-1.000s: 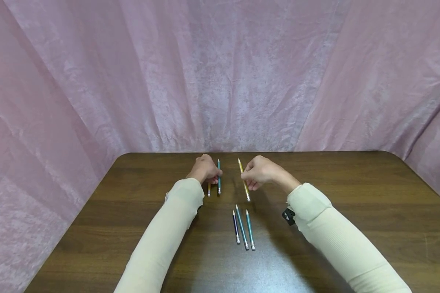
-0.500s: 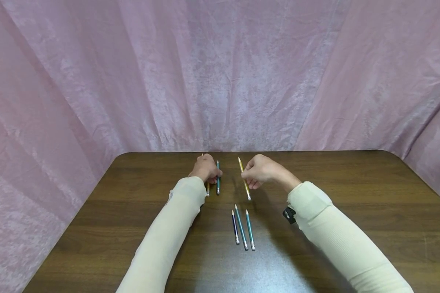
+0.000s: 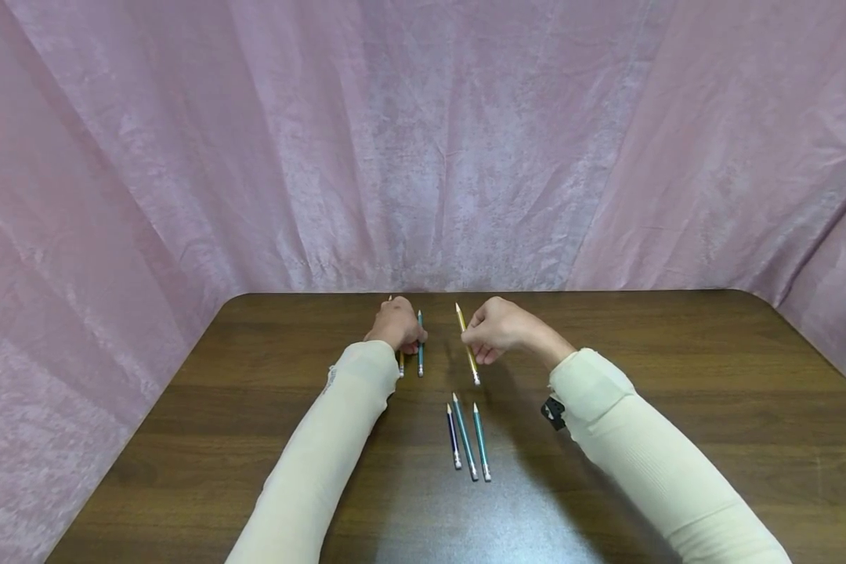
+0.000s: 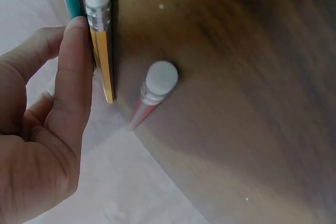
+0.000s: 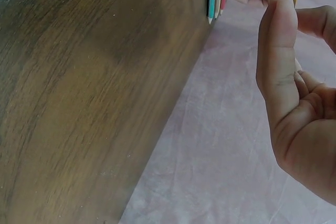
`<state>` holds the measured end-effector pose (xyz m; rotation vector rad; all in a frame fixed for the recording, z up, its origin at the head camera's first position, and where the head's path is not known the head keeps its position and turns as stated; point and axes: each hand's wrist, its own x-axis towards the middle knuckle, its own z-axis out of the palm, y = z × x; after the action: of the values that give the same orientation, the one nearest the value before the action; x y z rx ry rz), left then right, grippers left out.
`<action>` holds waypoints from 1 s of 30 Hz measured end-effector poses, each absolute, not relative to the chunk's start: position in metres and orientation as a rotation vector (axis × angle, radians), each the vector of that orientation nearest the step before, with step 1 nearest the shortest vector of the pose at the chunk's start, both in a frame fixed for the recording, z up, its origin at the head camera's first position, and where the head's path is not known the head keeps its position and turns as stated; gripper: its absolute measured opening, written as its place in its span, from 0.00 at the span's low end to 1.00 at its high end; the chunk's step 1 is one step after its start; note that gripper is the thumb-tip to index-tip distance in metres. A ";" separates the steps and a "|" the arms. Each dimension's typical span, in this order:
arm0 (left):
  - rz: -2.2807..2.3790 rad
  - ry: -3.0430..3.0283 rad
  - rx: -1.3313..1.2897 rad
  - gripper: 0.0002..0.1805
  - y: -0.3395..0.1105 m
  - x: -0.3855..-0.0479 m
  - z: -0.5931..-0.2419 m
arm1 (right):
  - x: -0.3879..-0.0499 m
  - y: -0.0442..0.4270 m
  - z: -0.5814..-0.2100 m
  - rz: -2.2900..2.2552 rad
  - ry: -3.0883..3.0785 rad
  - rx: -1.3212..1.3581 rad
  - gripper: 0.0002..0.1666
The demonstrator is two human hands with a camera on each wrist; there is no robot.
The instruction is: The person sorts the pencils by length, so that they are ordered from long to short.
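At the far side of the table, my left hand point(image 3: 397, 323) pinches a teal pencil point(image 3: 420, 365) between thumb and finger. An orange pencil point(image 4: 103, 59) lies right beside that grip in the left wrist view, and a red pencil point(image 4: 142, 113) rests farther right, its white eraser toward the camera. From the head, the left hand covers most of these two. My right hand point(image 3: 499, 332) pinches a yellow pencil point(image 3: 473, 366) around its middle, tip pointing away and slightly left; its shadow falls on the table below.
Nearer me lie a dark purple pencil point(image 3: 453, 436), a blue-teal pencil point(image 3: 465, 439) and another teal pencil point(image 3: 482, 442), tips away. The brown wooden table point(image 3: 677, 376) ends close behind both hands, where a pink curtain point(image 3: 451, 157) hangs.
The left hand and its teal pencil have shifted very slightly toward me, and the tip of a pencil now shows behind that hand. The right hand stays almost still with the yellow pencil.
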<state>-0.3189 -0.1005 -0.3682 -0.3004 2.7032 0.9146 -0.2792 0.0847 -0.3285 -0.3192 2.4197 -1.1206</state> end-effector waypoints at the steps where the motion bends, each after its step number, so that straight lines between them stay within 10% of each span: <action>1: 0.915 2.701 -0.300 0.07 -0.100 -0.319 -0.368 | -0.280 0.084 -0.329 -1.126 2.417 -0.314 0.08; 30: 0.896 2.710 -0.285 0.07 -0.102 -0.317 -0.369 | -0.309 0.067 -0.359 -1.237 2.318 -0.188 0.06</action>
<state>-0.3166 -0.1016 -0.3690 -0.2845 2.7104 0.8958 -0.3094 0.0670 -0.3593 -0.1881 2.3183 -1.2369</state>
